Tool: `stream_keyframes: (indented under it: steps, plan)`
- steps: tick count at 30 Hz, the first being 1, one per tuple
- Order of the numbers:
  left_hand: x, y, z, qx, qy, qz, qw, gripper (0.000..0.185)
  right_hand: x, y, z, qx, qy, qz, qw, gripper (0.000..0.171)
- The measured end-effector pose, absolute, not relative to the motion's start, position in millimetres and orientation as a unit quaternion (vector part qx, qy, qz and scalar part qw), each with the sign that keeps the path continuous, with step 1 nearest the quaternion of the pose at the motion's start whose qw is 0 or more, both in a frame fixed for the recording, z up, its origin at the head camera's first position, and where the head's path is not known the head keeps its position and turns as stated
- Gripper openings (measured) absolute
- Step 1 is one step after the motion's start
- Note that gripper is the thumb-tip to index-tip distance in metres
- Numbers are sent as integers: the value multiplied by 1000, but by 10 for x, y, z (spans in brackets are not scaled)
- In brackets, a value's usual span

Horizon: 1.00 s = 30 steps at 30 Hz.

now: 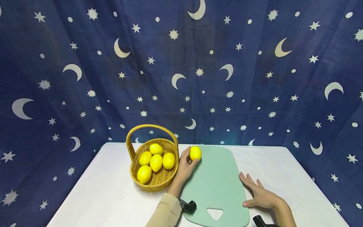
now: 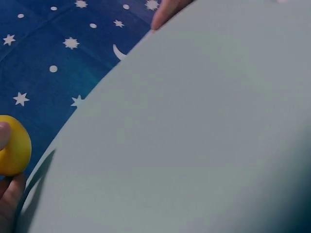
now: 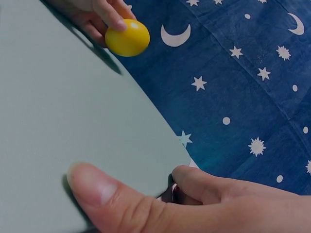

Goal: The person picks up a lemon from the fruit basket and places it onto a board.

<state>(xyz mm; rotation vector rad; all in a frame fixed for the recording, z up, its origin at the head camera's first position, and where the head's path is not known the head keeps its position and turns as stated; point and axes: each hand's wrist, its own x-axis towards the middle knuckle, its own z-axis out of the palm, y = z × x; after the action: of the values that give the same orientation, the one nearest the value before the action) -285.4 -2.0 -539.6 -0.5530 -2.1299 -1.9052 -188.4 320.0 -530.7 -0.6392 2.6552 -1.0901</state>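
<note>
A yellow lemon is pinched between the thumb and fingers of my left hand, over the far left part of a pale green cutting board. The same lemon shows at the top of the right wrist view, with its shadow on the board below it. My right hand lies with fingers spread at the board's right edge, thumb over the board, holding nothing. Left of my left hand stands a wicker basket with a tall handle, and several lemons lie inside it.
The board rests on a white-covered table, its triangular handle hole toward the near side. A dark blue curtain with moons and stars hangs behind the table's far edge.
</note>
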Motion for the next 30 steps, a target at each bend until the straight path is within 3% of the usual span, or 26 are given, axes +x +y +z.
stream_keyframes:
  steps: [9,18,30]
  plan:
    - [-2799,-75,-5304,-170,-721,-663,106,61,-1872,3166,-5336,-221,896,-374,97,109]
    - [-3022,32,-5607,-158,-731,-649,141,63,-1896,3225,-5321,-224,899,-368,77,107]
    - [-2999,41,-5620,-150,-755,-614,177,57,-1898,3211,-5316,-205,896,-382,94,108]
